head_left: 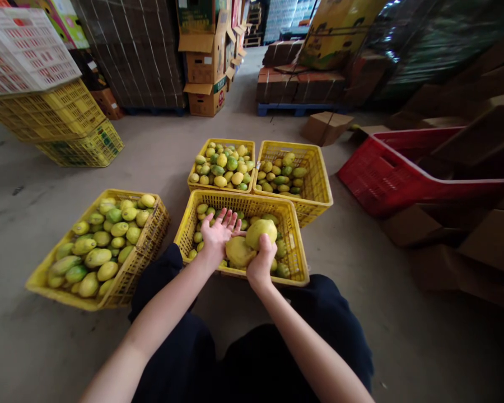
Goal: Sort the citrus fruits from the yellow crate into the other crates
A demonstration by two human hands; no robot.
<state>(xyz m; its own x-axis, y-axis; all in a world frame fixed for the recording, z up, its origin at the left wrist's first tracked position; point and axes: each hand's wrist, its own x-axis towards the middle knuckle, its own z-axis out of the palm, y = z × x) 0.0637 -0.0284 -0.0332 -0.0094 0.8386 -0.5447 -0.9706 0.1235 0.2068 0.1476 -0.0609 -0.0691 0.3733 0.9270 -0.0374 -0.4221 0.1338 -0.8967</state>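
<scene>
My right hand (262,260) is wrapped round two large yellow-green fruits, an upper one (261,232) and a lower one (238,252), held above the near yellow crate (300,246). Just left of them my left hand (220,232) is palm up with its fingers spread and nothing in it. Fruits lie in the crate under both hands, partly hidden by them. Behind it, touching each other, are a crate heaped with smaller lemons (221,160) and a partly filled crate (319,173). A full crate (151,246) of yellow-green fruits sits at the left.
Stacked white and yellow crates (63,112) are at the upper left. At the right a red crate (386,173) stands among cardboard boxes (491,240). Farther back are loaded pallets (277,109) and a small carton (325,127) on the grey floor.
</scene>
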